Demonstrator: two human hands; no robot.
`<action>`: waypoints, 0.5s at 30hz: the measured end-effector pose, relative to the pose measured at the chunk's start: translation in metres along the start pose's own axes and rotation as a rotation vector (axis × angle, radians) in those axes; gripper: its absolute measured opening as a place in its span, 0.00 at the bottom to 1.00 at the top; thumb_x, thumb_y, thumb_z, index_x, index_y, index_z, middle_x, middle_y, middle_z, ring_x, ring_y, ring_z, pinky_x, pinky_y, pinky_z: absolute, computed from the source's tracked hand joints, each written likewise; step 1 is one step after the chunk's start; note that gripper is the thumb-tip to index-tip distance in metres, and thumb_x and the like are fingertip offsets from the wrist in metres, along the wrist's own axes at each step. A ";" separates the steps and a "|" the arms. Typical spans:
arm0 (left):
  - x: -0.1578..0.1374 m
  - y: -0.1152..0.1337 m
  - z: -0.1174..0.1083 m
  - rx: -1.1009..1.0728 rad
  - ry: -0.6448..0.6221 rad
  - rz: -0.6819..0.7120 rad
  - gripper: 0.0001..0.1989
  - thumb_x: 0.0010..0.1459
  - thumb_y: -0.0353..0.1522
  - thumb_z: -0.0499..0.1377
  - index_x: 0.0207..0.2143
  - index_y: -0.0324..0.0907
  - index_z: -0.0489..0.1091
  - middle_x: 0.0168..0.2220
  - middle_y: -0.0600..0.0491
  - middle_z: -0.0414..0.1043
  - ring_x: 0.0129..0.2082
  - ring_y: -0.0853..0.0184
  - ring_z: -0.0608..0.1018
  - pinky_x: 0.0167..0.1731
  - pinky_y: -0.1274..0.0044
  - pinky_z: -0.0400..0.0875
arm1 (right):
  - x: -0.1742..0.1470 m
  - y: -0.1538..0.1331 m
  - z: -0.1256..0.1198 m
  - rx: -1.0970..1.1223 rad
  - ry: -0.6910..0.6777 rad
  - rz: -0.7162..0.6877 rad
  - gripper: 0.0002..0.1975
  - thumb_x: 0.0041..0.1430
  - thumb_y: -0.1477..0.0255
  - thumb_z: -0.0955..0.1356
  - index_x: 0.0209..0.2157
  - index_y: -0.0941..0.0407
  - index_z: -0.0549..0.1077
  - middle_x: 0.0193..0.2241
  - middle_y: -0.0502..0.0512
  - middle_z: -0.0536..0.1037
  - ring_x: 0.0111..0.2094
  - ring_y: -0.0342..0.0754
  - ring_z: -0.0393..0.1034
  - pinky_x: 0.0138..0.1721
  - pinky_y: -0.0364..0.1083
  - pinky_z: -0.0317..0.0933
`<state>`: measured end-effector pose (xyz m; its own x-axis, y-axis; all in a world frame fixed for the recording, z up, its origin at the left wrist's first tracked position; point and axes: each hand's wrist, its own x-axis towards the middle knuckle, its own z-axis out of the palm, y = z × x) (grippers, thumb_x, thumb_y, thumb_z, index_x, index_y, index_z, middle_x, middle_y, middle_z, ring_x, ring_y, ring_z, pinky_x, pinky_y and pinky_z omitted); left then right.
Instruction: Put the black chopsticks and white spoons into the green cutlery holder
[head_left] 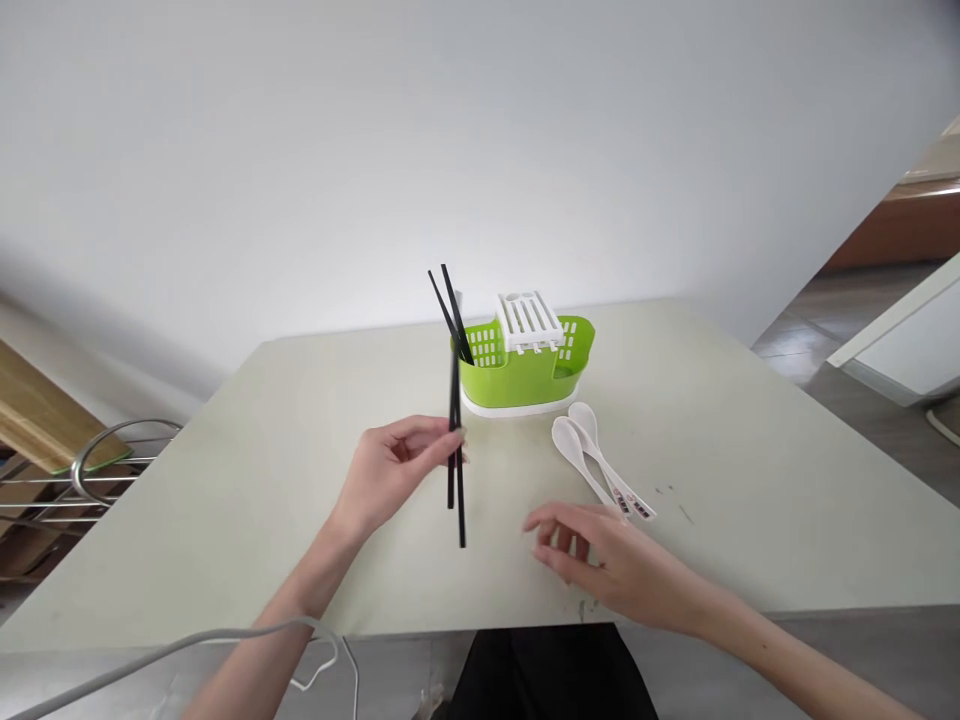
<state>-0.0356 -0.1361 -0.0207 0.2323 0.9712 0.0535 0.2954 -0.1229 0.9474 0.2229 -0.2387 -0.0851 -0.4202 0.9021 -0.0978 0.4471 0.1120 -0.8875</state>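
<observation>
My left hand (405, 462) pinches a pair of black chopsticks (454, 480) near their middle, held upright in front of the basket's left end. More black chopsticks (450, 305) lean in the left compartment of the green cutlery basket (517, 385), which has a white slotted rack (529, 320) on top and a white base. Two white spoons (592, 460) lie on the table right of the basket, overlapping, with dark and red marks on their handles. Close to those handles is my right hand (585, 550), fingers loosely curled and apart, with nothing visible in it.
The pale table (315, 390) stands against a white wall (420, 140). A grey cable (187, 640) crosses over my left forearm at the front edge. To the left is a metal rack (82, 480) with a wooden board (52, 410).
</observation>
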 end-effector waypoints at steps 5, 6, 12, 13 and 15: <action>0.005 -0.016 0.016 -0.457 0.205 -0.123 0.20 0.50 0.45 0.74 0.38 0.39 0.82 0.41 0.48 0.82 0.36 0.64 0.83 0.43 0.72 0.82 | 0.024 -0.013 0.026 0.367 -0.050 -0.028 0.27 0.73 0.54 0.65 0.66 0.51 0.67 0.53 0.62 0.78 0.44 0.50 0.79 0.35 0.47 0.73; 0.005 -0.021 0.018 -0.534 0.241 -0.152 0.19 0.51 0.43 0.75 0.39 0.39 0.82 0.42 0.48 0.82 0.37 0.66 0.83 0.44 0.73 0.82 | 0.027 -0.016 0.031 0.456 -0.063 -0.035 0.28 0.73 0.55 0.64 0.69 0.51 0.64 0.55 0.64 0.77 0.45 0.51 0.79 0.32 0.46 0.72; 0.000 -0.038 0.018 -0.725 0.394 -0.274 0.08 0.59 0.33 0.71 0.39 0.38 0.82 0.43 0.49 0.82 0.39 0.69 0.84 0.47 0.77 0.82 | 0.041 -0.024 0.047 0.775 -0.030 -0.125 0.32 0.75 0.56 0.63 0.75 0.45 0.54 0.61 0.66 0.75 0.53 0.54 0.79 0.30 0.43 0.71; -0.001 -0.039 0.018 -0.734 0.401 -0.287 0.07 0.60 0.32 0.70 0.39 0.38 0.82 0.44 0.49 0.82 0.39 0.69 0.84 0.47 0.77 0.82 | 0.042 -0.025 0.047 0.778 -0.007 -0.124 0.33 0.75 0.56 0.63 0.75 0.46 0.54 0.62 0.66 0.75 0.54 0.55 0.78 0.30 0.44 0.72; -0.004 -0.042 0.018 -0.759 0.411 -0.309 0.05 0.62 0.31 0.69 0.40 0.38 0.82 0.43 0.49 0.83 0.40 0.69 0.85 0.47 0.78 0.82 | 0.046 -0.024 0.048 0.761 0.021 -0.106 0.33 0.75 0.55 0.63 0.75 0.48 0.55 0.63 0.68 0.74 0.56 0.57 0.77 0.31 0.45 0.73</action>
<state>-0.0319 -0.1386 -0.0661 -0.1466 0.9527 -0.2661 -0.4323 0.1803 0.8835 0.1548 -0.2200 -0.0896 -0.4124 0.9110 0.0071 -0.2651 -0.1125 -0.9576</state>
